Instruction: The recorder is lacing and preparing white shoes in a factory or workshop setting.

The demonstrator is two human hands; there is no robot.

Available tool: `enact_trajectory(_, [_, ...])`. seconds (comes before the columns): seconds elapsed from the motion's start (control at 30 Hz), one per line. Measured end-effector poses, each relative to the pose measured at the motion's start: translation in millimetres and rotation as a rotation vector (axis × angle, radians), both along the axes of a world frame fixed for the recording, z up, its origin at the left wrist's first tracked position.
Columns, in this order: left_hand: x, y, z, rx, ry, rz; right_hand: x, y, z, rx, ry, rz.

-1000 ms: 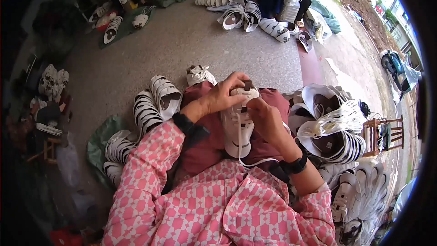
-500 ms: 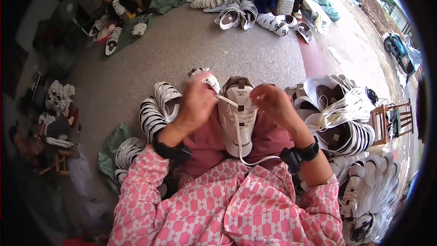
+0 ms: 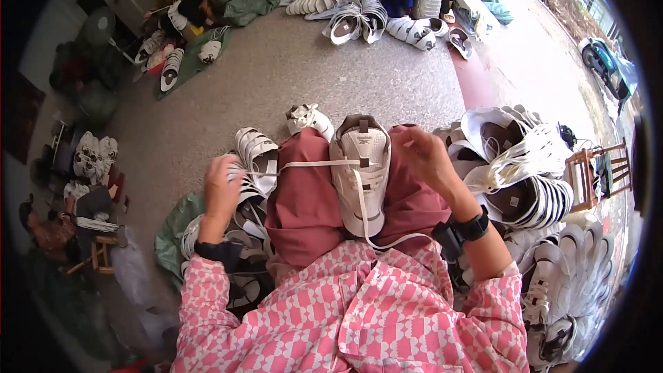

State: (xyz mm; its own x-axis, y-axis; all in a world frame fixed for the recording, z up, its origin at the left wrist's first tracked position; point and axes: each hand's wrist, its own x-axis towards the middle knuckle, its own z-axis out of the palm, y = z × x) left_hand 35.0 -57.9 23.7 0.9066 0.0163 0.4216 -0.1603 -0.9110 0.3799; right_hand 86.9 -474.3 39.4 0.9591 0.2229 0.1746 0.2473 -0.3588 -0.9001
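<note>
A white and beige sneaker (image 3: 360, 197) is between my knees, its toe toward me and its dark-lined collar away. A flat cream shoelace (image 3: 311, 164) runs taut from a dark loop on the sneaker's tongue out to the left. My left hand (image 3: 222, 190) is closed on the lace beyond my left knee. My right hand (image 3: 423, 157) hovers over my right knee, beside the sneaker, fingers bent and apart with nothing visible in them. More lace curves from the toe toward my right wrist. Another white sneaker (image 3: 309, 120) stands past my left knee.
Stacked white shoe uppers (image 3: 257, 150) lie left of my legs beside a green sheet (image 3: 178, 224). Larger piles of uppers (image 3: 528, 200) stand at the right, near a wooden stool (image 3: 599, 173). Other people sit among shoes at the back and far left.
My left hand has swung left and down from beside the tongue, drawing the lace out long. My right hand has shifted slightly right and stays near the sneaker.
</note>
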Motion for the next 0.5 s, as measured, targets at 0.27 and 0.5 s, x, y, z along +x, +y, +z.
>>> enact_trajectory(0.27, [15.7, -153.9, 14.5, -0.226, -0.074, -0.520, -17.0, 26.6, -6.2, -0.282, -0.242, 0.065])
enact_trajectory(0.5, [31.6, -181.1, 17.8, -0.117, -0.040, -0.501, -7.5, 29.4, -3.1, -0.409, -0.371, 0.130])
